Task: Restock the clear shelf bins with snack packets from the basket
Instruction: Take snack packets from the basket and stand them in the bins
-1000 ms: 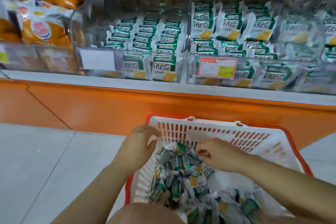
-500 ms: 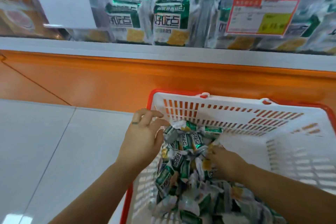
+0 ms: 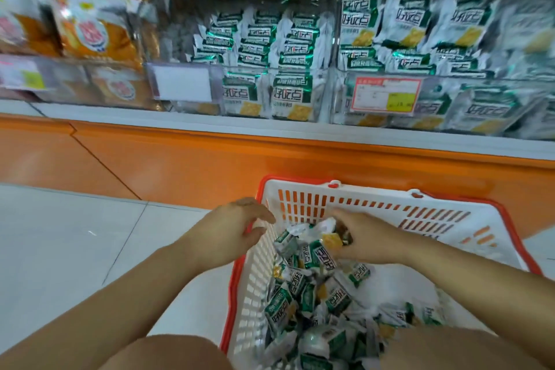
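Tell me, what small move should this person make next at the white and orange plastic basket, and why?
Probably lift the right hand toward the clear plastic shelf bin, which shows room above its stacks: that hand grips green-and-white snack packets in the basket, while the left hand hovers empty.

Pale tiled floor (image 3: 75,249), orange shelf base (image 3: 210,171).

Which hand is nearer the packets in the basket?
Right. The right hand is inside the basket, gripping the top packets. The left hand hovers over the basket's left rim, beside the pile, touching none.
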The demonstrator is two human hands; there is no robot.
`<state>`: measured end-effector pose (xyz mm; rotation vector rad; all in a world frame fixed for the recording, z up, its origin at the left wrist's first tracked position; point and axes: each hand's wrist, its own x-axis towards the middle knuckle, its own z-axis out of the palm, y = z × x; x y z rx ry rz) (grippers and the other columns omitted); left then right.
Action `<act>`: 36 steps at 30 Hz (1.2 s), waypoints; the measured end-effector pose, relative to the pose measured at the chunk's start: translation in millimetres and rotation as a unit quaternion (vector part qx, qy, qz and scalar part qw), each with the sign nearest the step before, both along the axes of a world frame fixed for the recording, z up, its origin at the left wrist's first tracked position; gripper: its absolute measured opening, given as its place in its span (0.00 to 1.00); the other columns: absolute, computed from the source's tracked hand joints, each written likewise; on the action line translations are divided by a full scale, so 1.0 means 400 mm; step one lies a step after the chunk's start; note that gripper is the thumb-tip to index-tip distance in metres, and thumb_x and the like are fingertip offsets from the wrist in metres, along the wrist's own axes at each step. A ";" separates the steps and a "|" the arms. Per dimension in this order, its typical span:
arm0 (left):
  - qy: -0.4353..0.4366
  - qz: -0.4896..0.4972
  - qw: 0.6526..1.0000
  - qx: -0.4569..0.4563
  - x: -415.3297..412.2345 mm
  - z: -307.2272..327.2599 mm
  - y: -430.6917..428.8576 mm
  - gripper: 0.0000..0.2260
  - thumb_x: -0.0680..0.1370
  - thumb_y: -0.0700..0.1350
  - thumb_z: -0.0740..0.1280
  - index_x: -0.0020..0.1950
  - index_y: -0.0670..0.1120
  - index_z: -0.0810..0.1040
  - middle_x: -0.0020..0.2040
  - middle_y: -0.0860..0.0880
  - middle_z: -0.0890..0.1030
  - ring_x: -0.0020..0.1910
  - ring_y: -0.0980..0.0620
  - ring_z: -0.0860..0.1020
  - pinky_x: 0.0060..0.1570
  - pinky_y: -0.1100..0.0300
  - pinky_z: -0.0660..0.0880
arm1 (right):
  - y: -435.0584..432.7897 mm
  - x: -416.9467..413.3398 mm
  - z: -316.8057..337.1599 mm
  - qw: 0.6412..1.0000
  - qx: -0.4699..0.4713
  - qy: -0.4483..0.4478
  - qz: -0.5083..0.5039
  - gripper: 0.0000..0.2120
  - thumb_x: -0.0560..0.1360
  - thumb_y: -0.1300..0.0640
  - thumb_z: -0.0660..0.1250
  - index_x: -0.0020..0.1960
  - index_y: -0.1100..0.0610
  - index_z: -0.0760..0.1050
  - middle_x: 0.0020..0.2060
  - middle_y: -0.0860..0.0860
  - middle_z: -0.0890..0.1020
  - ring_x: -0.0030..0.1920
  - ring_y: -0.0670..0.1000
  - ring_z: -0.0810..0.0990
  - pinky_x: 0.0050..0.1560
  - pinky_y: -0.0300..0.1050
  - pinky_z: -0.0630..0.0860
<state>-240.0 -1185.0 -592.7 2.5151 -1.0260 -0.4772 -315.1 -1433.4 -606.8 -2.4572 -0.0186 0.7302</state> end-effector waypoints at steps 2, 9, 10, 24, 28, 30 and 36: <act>0.016 0.006 1.000 -0.003 0.000 0.078 0.002 0.11 0.79 0.46 0.65 0.61 0.53 0.77 0.55 0.55 0.77 0.50 0.58 0.77 0.53 0.59 0.74 | 0.015 0.007 0.109 0.999 0.038 -0.032 -0.018 0.29 0.75 0.49 0.69 0.71 0.47 0.59 0.64 0.45 0.71 0.58 0.50 0.76 0.54 0.42 0.75; 0.064 0.062 0.988 -0.124 -0.052 0.314 -0.017 0.17 0.76 0.55 0.67 0.63 0.55 0.73 0.54 0.56 0.78 0.47 0.55 0.79 0.46 0.60 0.76 | 0.071 -0.010 0.395 0.975 0.132 -0.146 -0.100 0.29 0.73 0.47 0.70 0.70 0.51 0.64 0.63 0.53 0.74 0.51 0.50 0.81 0.51 0.50 0.78; 0.066 0.074 0.983 -0.151 -0.067 0.336 -0.019 0.18 0.75 0.56 0.68 0.63 0.54 0.72 0.53 0.55 0.77 0.46 0.55 0.80 0.47 0.57 0.76 | 0.078 -0.019 0.420 0.970 0.144 -0.164 -0.107 0.27 0.71 0.46 0.71 0.66 0.51 0.68 0.62 0.52 0.76 0.49 0.51 0.82 0.51 0.54 0.79; 0.007 0.184 0.928 -0.324 -0.012 0.517 -0.067 0.13 0.77 0.48 0.69 0.61 0.54 0.73 0.58 0.53 0.75 0.48 0.54 0.81 0.43 0.64 0.77 | 0.016 -0.003 0.598 0.925 0.161 -0.302 -0.163 0.11 0.77 0.52 0.66 0.59 0.50 0.74 0.43 0.48 0.81 0.49 0.45 0.80 0.55 0.44 0.77; -0.028 0.221 0.929 -0.297 0.129 0.503 -0.103 0.18 0.78 0.48 0.68 0.67 0.50 0.73 0.62 0.53 0.74 0.59 0.52 0.76 0.51 0.60 0.71 | -0.028 0.123 0.584 0.920 0.089 -0.333 -0.186 0.11 0.78 0.54 0.65 0.60 0.50 0.74 0.55 0.47 0.78 0.52 0.47 0.77 0.54 0.43 0.73; -0.040 0.227 0.930 -0.285 0.218 0.491 -0.127 0.17 0.78 0.48 0.67 0.67 0.50 0.73 0.62 0.51 0.76 0.50 0.53 0.79 0.45 0.61 0.74 | -0.042 0.198 0.570 0.922 0.037 -0.341 -0.181 0.15 0.79 0.53 0.63 0.65 0.50 0.72 0.63 0.48 0.74 0.60 0.48 0.72 0.59 0.42 0.67; -0.097 0.214 0.950 -0.205 0.496 0.481 -0.245 0.19 0.78 0.47 0.67 0.68 0.44 0.72 0.56 0.44 0.80 0.46 0.48 0.77 0.44 0.61 0.68 | -0.087 0.398 0.521 0.924 -0.021 -0.344 -0.168 0.22 0.79 0.43 0.59 0.71 0.45 0.65 0.73 0.45 0.63 0.71 0.49 0.64 0.68 0.43 0.59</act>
